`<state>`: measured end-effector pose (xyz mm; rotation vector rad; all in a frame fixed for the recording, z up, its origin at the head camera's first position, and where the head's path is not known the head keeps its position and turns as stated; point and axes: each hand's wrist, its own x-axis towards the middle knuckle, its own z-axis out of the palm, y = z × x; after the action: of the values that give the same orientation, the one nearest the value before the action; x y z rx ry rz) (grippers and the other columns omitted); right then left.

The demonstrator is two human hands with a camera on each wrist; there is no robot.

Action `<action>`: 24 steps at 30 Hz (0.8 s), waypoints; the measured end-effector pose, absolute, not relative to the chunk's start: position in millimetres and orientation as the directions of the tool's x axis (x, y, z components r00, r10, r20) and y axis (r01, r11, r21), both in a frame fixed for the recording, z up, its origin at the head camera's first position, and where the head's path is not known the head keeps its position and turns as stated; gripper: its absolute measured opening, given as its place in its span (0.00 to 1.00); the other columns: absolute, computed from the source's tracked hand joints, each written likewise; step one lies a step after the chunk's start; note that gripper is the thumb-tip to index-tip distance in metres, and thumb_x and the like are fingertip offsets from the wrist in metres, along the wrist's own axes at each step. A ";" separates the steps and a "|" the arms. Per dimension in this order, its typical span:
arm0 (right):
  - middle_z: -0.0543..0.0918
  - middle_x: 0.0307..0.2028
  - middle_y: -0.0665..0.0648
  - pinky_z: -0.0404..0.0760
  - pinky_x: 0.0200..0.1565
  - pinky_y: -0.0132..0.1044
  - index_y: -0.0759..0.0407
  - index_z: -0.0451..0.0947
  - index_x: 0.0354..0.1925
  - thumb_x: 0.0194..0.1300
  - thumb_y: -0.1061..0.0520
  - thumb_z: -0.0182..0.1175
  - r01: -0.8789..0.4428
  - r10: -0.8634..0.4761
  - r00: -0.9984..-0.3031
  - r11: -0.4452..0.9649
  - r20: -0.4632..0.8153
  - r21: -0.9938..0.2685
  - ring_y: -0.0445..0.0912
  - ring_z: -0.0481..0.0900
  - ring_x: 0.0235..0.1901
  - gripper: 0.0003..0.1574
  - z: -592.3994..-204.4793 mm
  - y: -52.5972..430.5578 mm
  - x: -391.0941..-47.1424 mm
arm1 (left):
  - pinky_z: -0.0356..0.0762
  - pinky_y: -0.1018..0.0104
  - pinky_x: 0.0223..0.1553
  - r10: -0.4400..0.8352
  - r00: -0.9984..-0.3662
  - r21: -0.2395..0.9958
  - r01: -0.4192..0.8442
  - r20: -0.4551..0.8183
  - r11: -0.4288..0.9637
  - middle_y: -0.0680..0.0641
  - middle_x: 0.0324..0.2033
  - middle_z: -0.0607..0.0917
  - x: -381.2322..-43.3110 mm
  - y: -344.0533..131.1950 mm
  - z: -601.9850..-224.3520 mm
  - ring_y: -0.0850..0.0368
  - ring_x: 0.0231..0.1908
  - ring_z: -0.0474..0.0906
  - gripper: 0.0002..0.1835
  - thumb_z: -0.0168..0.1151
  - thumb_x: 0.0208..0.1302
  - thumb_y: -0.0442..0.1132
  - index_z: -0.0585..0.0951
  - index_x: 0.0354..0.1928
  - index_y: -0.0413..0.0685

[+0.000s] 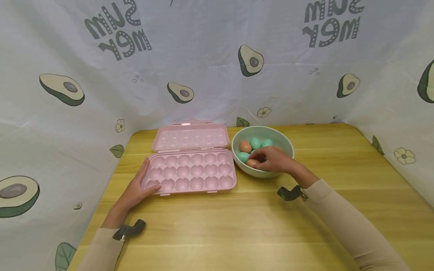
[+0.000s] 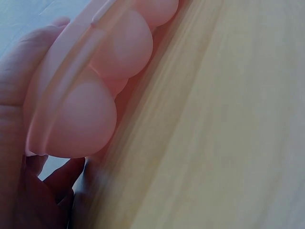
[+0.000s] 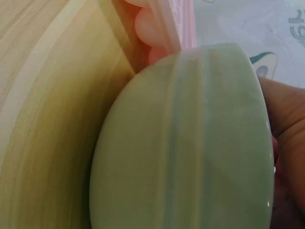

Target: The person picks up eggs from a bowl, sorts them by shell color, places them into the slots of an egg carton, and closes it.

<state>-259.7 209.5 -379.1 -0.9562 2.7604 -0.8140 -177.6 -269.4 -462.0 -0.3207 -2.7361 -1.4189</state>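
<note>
A pink egg tray [image 1: 190, 173] lies on the table with its lid folded back, its rows of round cups bare. My left hand [image 1: 137, 188] grips its left end, thumb over the front corner and fingers along the side. In the left wrist view, the undersides of the cups [image 2: 83, 114] bulge beside that hand. My right hand [image 1: 274, 160] reaches into a pale green bowl [image 1: 288, 150], thumb and fingers pinching a brown egg [image 1: 252, 163]. Around it lie green eggs [image 1: 255, 143] and another brown egg [image 1: 245, 146]. The bowl's wall hides the fingertips in the right wrist view.
The tray's lid [image 1: 191, 136] lies open toward the back edge of the wooden table [image 1: 217, 229]. The bowl stands right beside the tray's right end. Behind the table hangs a white cloth [image 1: 210, 67] printed with avocados.
</note>
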 end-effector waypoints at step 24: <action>0.83 0.48 0.62 0.77 0.49 0.41 0.66 0.78 0.55 0.61 0.59 0.66 -0.414 -0.549 -0.828 0.462 0.114 -0.784 0.52 0.79 0.47 0.24 -378.6 215.8 -260.7 | 0.38 0.35 0.67 0.159 -0.982 0.815 0.177 0.105 0.552 0.49 0.76 0.41 -178.0 -271.2 -463.1 0.41 0.73 0.37 0.56 0.70 0.56 0.46 0.41 0.77 0.58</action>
<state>-260.7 215.8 -378.6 -0.8468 2.5512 -1.3023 -178.0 -271.2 -463.1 -0.2972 -2.7509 -1.4470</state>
